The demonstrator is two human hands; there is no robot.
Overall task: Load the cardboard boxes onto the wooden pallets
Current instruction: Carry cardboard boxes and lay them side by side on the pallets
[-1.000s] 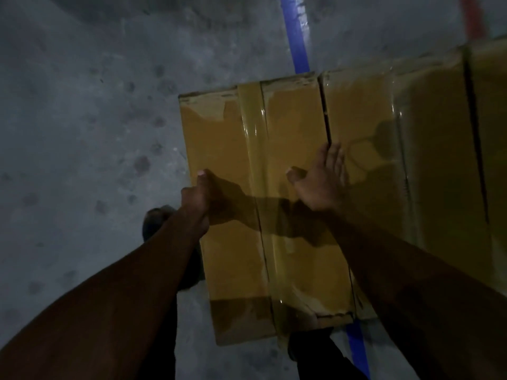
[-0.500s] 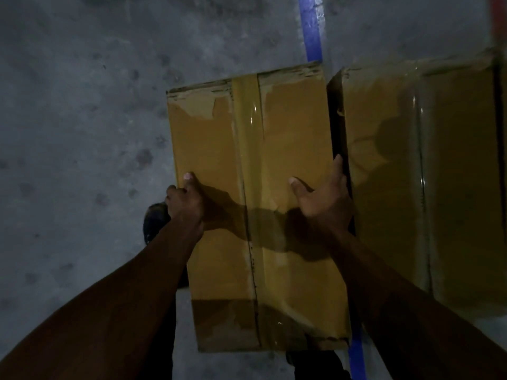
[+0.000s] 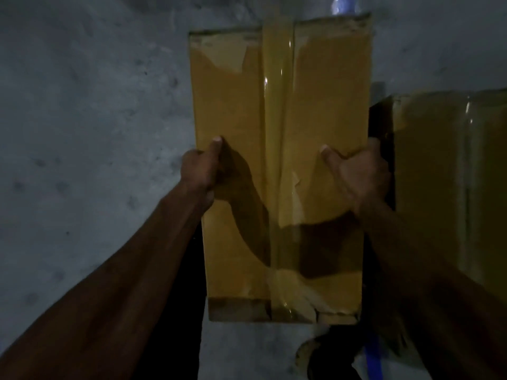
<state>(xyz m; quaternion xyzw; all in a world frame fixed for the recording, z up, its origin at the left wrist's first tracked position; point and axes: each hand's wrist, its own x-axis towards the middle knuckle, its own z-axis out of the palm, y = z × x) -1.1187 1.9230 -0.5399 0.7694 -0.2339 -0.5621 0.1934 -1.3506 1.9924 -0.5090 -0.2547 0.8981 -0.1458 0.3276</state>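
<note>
You hold a taped cardboard box (image 3: 279, 171) between both hands, above the grey concrete floor (image 3: 90, 119). Your left hand (image 3: 199, 171) grips its left edge, thumb on top, fingers hidden down the side. Your right hand (image 3: 356, 174) grips the right edge, fingers lost in the dark gap beside a second cardboard box (image 3: 450, 171), which the frame cuts off at right. A blue floor line (image 3: 373, 357) shows below, mostly covered. The dim light hides any pallet.
</note>
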